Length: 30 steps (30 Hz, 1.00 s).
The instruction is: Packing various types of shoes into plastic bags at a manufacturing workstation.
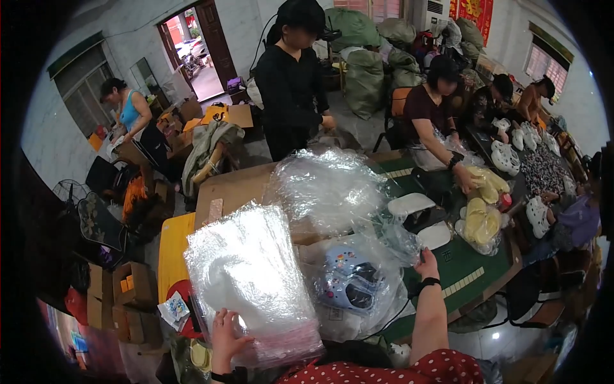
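Note:
My left hand (229, 335) lies with its fingers spread on the lower left edge of a thick stack of clear plastic bags (246, 269), pinkish along its near edge. To the right, my right hand (427, 264) is closed on the edge of a clear plastic bag (398, 240). Just left of that hand, a pair of blue clogs (348, 276) with small colourful charms lies in clear plastic. Beyond my right hand are white slippers (435, 235) with dark straps. A heap of clear plastic film (329, 185) covers the middle of the table.
Across the green-topped table (400, 326), a co-worker's hand (465, 180) touches yellow shoes (487, 185); another bagged yellow pair (481, 222) sits nearer. More people handle white clogs (505, 157) at the far right. One person (291, 83) stands opposite. Cardboard boxes (132, 286) stand at left.

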{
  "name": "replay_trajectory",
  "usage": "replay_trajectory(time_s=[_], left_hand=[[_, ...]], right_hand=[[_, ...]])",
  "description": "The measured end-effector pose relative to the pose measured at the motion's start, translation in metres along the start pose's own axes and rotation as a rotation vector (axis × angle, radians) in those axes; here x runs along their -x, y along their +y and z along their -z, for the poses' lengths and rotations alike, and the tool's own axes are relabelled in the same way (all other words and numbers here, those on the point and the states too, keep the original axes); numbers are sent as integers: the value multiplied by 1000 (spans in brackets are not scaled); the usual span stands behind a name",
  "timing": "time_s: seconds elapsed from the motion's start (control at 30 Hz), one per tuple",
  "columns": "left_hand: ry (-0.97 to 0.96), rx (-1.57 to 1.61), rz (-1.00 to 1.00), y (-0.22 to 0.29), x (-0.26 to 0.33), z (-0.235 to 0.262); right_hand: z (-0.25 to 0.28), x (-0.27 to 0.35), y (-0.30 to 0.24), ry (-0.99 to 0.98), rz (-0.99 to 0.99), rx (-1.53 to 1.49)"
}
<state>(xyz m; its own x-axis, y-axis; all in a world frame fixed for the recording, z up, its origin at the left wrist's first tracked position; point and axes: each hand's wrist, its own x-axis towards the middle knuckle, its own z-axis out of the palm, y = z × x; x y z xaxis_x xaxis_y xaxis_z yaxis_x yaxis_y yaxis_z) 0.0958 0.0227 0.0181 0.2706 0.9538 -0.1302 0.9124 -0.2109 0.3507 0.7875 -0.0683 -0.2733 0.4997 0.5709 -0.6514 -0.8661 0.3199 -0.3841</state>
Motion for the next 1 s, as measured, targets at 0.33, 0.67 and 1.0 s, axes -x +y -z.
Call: replay_trajectory(time_s=[0.33, 0.67, 1.0], left_hand=[[15, 0, -85, -8, 0, -2], [29, -7, -114, -10, -2, -8], [56, -60, -206, -25, -3, -17]], right_hand=[[-20, 19, 17, 120, 59, -18], [-59, 104, -33, 195, 606, -16], [-145, 302, -26, -222, 947, 274]])
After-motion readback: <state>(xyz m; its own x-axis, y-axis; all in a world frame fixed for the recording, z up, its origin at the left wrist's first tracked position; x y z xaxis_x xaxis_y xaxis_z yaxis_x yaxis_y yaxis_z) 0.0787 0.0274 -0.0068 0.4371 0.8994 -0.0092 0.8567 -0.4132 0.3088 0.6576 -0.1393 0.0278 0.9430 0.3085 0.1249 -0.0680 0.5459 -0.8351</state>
